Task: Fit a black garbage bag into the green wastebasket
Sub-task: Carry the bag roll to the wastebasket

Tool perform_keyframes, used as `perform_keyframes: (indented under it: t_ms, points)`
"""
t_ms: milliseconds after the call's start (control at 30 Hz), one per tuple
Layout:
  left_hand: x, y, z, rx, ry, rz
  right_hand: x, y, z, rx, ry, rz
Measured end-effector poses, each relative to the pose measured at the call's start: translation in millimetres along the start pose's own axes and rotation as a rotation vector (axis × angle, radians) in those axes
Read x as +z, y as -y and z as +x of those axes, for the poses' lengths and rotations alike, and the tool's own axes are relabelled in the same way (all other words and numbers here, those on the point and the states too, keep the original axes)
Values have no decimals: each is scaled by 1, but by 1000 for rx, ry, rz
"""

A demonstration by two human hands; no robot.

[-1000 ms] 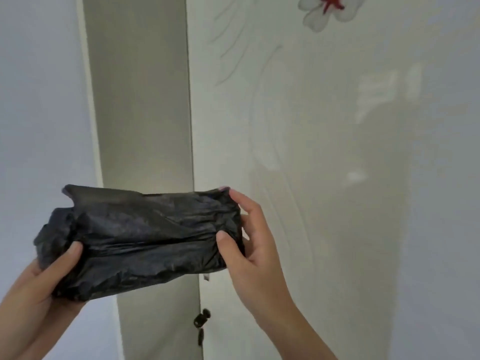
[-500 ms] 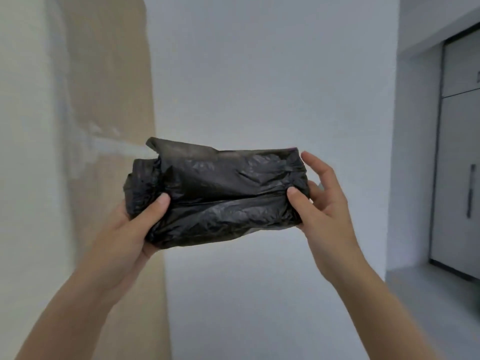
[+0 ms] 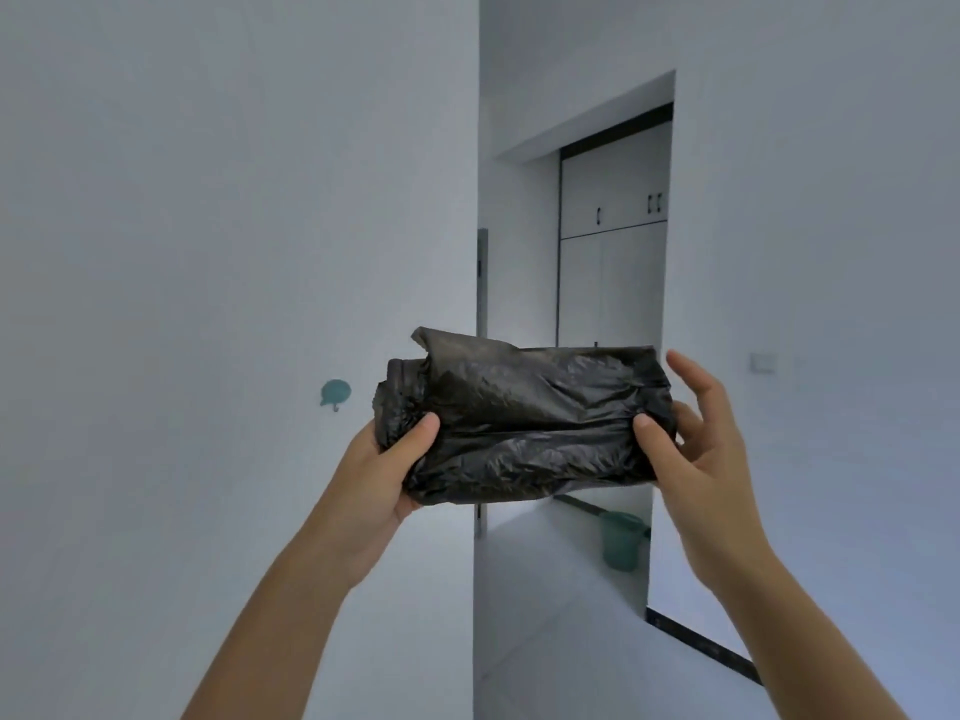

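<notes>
I have the crumpled, still-folded black plastic garbage bag [image 3: 524, 423] up at chest height, clear of any surface. My left hand [image 3: 384, 475] is clamped on its left end, thumb pressed over the front and the bunched plastic spilling past it. My right hand [image 3: 696, 439] pinches the right end with the thumb in front, while the other fingers [image 3: 691, 376] splay loose behind, so that side is only lightly held.

The green plastic wastebasket [image 3: 622, 543] stands on the floor through the doorway [image 3: 613, 304], well apart from me and partly hidden behind the bag and the wall corner.

Here is the risk as I judge it: this film is slick, and the right-hand pinch is thin. If I shake the bundle open one-handed, that end could slide free and the whole thing drop to the floor. The folds also look stuck together; tugging hard to find the mouth could stretch or tear the plastic. I cannot tell which edge is the opening, so I might unfold the sealed end first. And the bundle blocks my view of the bin as I walk towards it.
</notes>
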State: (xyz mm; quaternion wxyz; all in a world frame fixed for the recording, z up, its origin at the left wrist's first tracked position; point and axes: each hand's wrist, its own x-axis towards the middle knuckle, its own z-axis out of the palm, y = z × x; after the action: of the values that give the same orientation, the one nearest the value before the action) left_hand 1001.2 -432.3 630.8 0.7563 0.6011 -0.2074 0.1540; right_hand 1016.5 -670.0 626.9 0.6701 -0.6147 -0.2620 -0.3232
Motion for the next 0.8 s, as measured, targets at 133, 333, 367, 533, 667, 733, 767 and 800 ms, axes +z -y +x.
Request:
perform_keyframes:
  t_ms: [133, 333, 367, 533, 667, 733, 767, 800]
  points:
    - [20, 60, 88, -26, 55, -39, -30, -59, 52, -39, -59, -124]
    - [39, 148, 223, -127, 110, -116, -61, -152, 138, -21, -125, -222]
    - [42, 164, 244, -144, 118, -125, -67, -169, 150, -3, -127, -230]
    - [65, 256, 345, -223, 167, -192, -105, -267, 210, 72, -159, -282]
    - [92, 335, 432, -263, 196, -214, -148, -353, 268, 118, -179, -302]
    - [106, 374, 477, -292, 185, -229, -169, -398, 302, 152, -163, -291]
    - [112, 393, 499, -313, 168, -238, -178, -421, 321, 176, -151, -288]
    - [118, 410, 521, -332, 153, -249, -187, -443, 341, 202, -140, -286]
